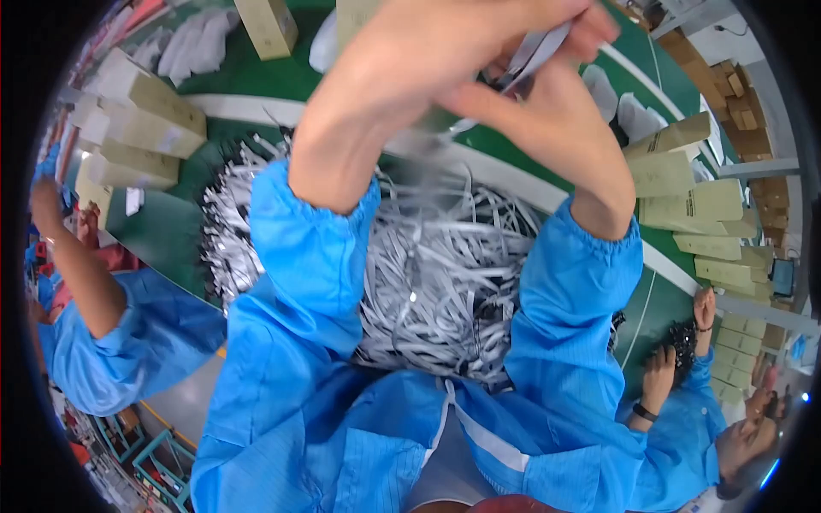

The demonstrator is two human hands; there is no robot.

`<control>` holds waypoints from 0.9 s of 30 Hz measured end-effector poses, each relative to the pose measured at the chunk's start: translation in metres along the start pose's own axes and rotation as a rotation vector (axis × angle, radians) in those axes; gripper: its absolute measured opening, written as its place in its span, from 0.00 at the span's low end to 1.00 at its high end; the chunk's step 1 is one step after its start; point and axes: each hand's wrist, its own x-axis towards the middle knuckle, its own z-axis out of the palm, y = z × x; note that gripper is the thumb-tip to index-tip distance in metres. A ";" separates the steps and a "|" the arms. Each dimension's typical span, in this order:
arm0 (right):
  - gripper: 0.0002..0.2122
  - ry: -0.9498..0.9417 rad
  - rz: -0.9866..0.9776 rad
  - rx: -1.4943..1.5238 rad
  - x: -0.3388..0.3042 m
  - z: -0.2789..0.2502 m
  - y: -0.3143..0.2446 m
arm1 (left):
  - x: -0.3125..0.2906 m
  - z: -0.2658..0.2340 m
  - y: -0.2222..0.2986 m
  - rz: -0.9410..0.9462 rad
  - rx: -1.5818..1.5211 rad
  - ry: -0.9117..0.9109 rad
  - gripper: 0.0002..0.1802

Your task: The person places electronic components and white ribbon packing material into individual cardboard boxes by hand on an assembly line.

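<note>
We see one pale strip (pixel 539 56) up high, btwn the two hands, above the far part of the bench (pixel 162 231). Its long axis goes diagonal, from lower left to upper right. The L hand (pixel 483 43) comes over from the left, and its fingers look closed on the upper end of the strip, so we judge this hand the nearer one. The R hand (pixel 556 115) is just below, w/ thumb side toward the left; its fingertips are partly hidden and blurred, so we cannot tell if it grips.

Btwn the forearms lies a big heap of strips (pixel 445 274), tangled, nearer to the body than both hands. The bench is green, w/ a white band (pixel 505 178) crossing behind the heap. We note cream cartons (pixel 697 201) at the right, plus white bags (pixel 201 43) at upper left. One co-worker (pixel 145 333) is at left; another's hand (pixel 658 372) touches small dark parts (pixel 682 346) at right.
</note>
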 end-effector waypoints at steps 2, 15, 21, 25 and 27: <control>0.19 0.018 0.054 0.063 0.006 0.000 -0.008 | -0.007 -0.009 0.001 0.039 -0.017 0.029 0.24; 0.14 0.978 -0.100 0.543 0.009 -0.015 0.001 | 0.004 0.033 -0.031 -0.275 -0.100 -0.082 0.34; 0.20 0.833 -0.016 0.433 -0.011 -0.073 0.032 | -0.013 -0.006 -0.058 -0.223 1.030 -0.300 0.23; 0.16 0.966 -0.189 0.570 -0.020 -0.094 0.059 | -0.012 -0.002 -0.088 -0.618 1.335 -0.507 0.20; 0.13 1.021 -0.288 0.683 -0.009 -0.090 0.068 | -0.023 0.008 -0.099 -0.624 1.485 -0.538 0.18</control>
